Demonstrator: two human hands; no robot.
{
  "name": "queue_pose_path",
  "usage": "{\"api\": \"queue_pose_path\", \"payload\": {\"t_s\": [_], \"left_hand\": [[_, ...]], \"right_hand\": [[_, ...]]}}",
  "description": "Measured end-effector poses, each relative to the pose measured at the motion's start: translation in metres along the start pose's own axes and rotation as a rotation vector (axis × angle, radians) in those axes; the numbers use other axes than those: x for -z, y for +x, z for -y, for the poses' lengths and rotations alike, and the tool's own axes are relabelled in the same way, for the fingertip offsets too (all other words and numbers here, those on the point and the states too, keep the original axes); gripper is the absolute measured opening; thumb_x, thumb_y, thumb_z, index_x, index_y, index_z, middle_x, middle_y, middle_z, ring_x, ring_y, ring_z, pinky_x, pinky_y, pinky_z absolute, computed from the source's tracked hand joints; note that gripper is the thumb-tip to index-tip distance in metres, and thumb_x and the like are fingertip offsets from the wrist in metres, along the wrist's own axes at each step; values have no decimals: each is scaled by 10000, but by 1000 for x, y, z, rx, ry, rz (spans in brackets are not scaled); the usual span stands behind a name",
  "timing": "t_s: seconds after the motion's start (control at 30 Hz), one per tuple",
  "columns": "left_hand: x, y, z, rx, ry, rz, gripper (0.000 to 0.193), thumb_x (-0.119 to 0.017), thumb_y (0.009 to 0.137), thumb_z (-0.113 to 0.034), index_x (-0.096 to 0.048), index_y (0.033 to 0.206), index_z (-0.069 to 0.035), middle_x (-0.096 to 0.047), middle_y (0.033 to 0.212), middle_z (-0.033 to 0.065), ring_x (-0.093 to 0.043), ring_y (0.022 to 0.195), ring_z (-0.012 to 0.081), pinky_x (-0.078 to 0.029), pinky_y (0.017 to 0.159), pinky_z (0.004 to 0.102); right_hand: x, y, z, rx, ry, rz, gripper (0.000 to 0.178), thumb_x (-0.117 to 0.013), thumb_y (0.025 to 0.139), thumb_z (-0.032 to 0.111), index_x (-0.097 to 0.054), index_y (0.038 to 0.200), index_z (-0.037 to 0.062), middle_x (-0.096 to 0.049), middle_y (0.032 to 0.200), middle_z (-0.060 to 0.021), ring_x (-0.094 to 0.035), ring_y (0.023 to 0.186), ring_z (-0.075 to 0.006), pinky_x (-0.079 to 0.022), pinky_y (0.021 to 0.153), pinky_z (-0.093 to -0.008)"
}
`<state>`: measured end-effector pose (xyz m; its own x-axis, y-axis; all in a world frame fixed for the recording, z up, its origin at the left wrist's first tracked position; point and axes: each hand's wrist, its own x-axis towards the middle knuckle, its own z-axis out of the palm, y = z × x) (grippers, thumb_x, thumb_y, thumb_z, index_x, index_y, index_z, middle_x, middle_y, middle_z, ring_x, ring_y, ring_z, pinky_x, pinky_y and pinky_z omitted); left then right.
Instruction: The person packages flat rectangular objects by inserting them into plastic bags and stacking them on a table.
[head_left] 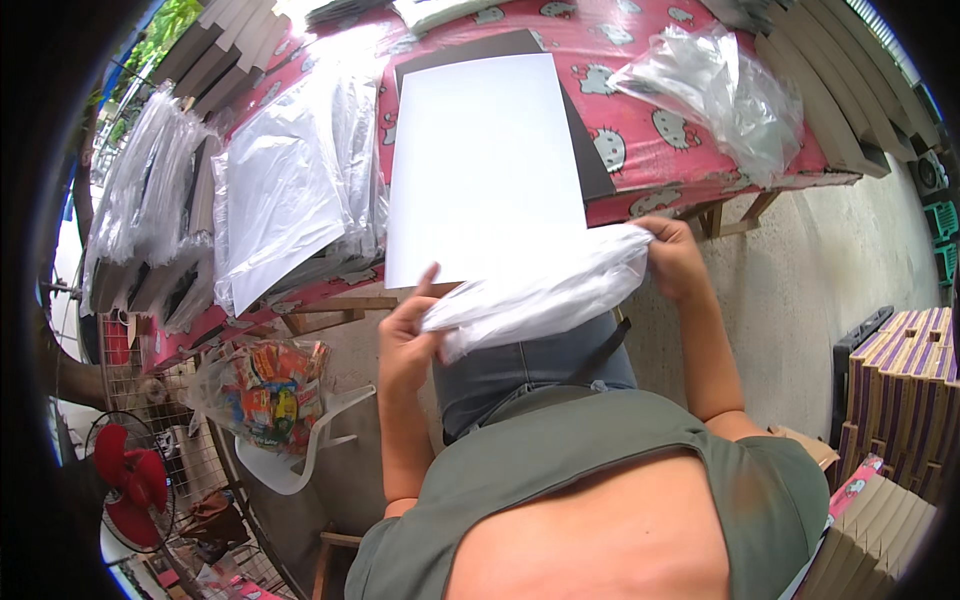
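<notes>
- The left hand (408,340) is closed in a pinch on one end of a clear plastic sleeve (545,295), with a finger raised; the other end is gripped between the bent fingers of the right hand (676,262).
- The sleeve is held above the lap, at the near edge of the counter (640,165). Its long axis is laid across the body, the right end pointed slightly farther away. It is probably gripped at both ends so that the limp film is spread; which way its opening faces cannot be told.
- Just beyond, a white sheet (485,160) is partly covered by the sleeve. Its long axis is pointed away from the body, likely so that its near edge is within easy reach.
- Under that sheet a dark board (588,155) is set at a slant, exposed at the right and far edges.
- To the left, plastic-covered sheets (285,180) are piled, seemingly to leave the middle free.
- At the far right, crumpled clear plastic (735,100) is heaped beside stacked grey boards (820,90).
</notes>
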<state>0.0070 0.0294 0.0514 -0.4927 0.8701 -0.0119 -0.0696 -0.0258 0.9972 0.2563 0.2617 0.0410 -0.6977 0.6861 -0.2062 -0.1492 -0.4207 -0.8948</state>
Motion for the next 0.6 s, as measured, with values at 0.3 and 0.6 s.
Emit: {"api": "queue_pose_path", "payload": {"t_s": [0.3, 0.6], "left_hand": [[36, 31, 24, -143, -228, -656, 60, -561, 782, 0, -551, 841, 1, -474, 1215, 126, -530, 635, 79, -426, 493, 186], [28, 32, 32, -109, 59, -644, 71, -580, 811, -62, -556, 855, -13, -492, 613, -43, -395, 478, 8, -288, 409, 165]], "right_hand": [[-44, 18, -37, 134, -55, 34, 356, -637, 672, -69, -481, 970, 45, -513, 804, -3, -499, 757, -66, -423, 680, -200], [-41, -15, -51, 123, 12, 28, 344, -688, 714, 55, -486, 991, 48, -544, 887, -25, -517, 816, -88, -428, 697, -212]]}}
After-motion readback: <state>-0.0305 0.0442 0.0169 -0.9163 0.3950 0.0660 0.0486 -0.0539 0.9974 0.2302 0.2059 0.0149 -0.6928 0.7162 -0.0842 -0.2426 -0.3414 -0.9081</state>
